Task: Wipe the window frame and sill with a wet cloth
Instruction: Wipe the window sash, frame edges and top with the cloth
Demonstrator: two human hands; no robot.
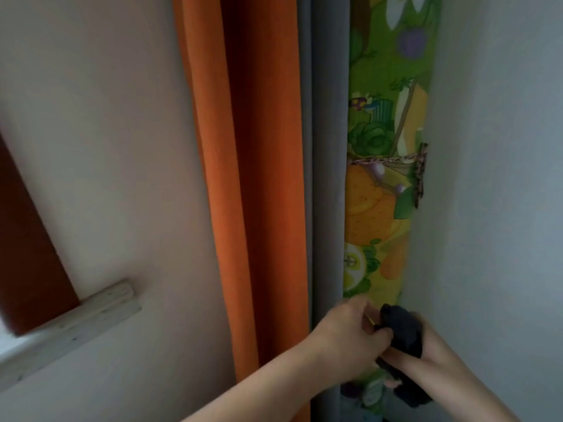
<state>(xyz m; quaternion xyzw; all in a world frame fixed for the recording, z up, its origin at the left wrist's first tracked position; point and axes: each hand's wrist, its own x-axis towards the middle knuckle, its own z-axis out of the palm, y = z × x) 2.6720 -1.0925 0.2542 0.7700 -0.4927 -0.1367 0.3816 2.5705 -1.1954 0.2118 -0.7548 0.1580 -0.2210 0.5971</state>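
Both hands held a dark cloth [402, 333] low beside the curtains.
The left hand [350, 333] pinched it, fingers curled on its edge; the right hand [432, 351] gripped it from below. It hung before a rolled patterned mat [380, 178], between the grey curtain [326, 147] and the wall [499, 178].

At the centre of the frame hung an orange curtain [243, 178] beside a plain grey curtain [327, 178]. Right of them stood a rolled mat [384, 208] printed in bright green with cartoon fruit and vegetables in orange, yellow and purple, tied with a pink-and-black patterned band [419, 175]. The cloth [402, 339] at lower right was black, the walls [106, 147] pale off-white.
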